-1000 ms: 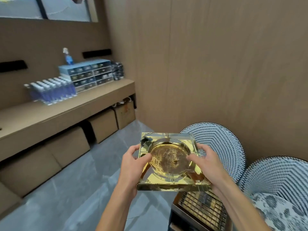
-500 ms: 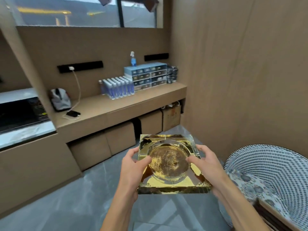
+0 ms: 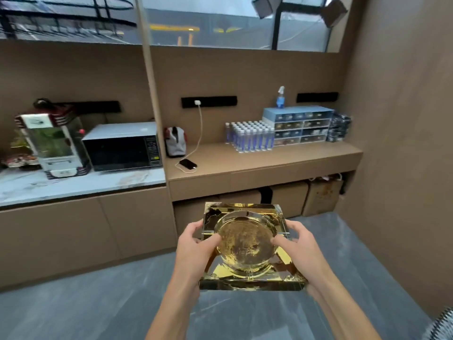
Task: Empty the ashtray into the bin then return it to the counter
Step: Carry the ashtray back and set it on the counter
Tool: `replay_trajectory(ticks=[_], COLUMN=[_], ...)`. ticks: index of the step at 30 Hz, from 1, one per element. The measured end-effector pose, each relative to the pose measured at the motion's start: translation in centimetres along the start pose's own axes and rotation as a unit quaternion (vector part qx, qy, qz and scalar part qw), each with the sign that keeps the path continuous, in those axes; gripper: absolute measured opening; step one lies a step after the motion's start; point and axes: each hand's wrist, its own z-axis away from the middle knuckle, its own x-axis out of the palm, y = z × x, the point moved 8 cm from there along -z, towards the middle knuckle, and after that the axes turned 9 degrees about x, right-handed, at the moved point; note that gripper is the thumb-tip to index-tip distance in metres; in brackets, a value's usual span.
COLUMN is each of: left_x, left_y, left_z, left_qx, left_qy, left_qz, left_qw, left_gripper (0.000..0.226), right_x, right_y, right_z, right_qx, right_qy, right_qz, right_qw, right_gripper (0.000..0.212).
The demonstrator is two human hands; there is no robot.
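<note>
A heavy square ashtray (image 3: 247,244) of golden glass, its round bowl stained brown, is held level in front of me above the grey floor. My left hand (image 3: 193,251) grips its left side with the thumb on the rim. My right hand (image 3: 301,251) grips its right side the same way. The brown counter (image 3: 282,160) runs along the far wall ahead. No bin is in view.
On the counter stand several water bottles (image 3: 250,136), a blue drawer organiser (image 3: 299,123), a phone (image 3: 188,163) on a charging cable and a small bag (image 3: 175,141). A microwave (image 3: 122,146) and a popcorn machine (image 3: 51,143) sit on the marble top at left. Cardboard boxes (image 3: 321,195) lie under the counter.
My view has swung left, from the patterned chairs and side wall to the counter, microwave and popcorn machine. Both hands have kept the same hold on the ashtray.
</note>
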Motion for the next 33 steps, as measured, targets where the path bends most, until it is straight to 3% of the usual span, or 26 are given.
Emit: replay_trajectory(ticks=[19,26,33], left_x=[-17.7,-24.2,-32.4], left_y=[-0.6,-1.1,-2.6], left_z=[-12.4,-15.7,-19.8], left_qx=[-0.027,-0.034,-0.049], left_qy=[0.255,0.329,0.363], left_qz=[0.051,0.048,0.050], left_qw=[0.965,0.942,0.929], left_gripper=[0.053,0.046,0.053], right_x=[26.0,35.6,46.1], right_y=[-6.4,-8.5,-9.1], right_z=[-17.8,-21.2,-23.5], right_qx=[0.002,-0.010,0.001], right_qy=[-0.251,-0.324,-0.352], right_qz=[0.057,0.091,0.099], right_qw=[0.966,0.942,0.931], right_gripper=[0.047,0.048,0.058])
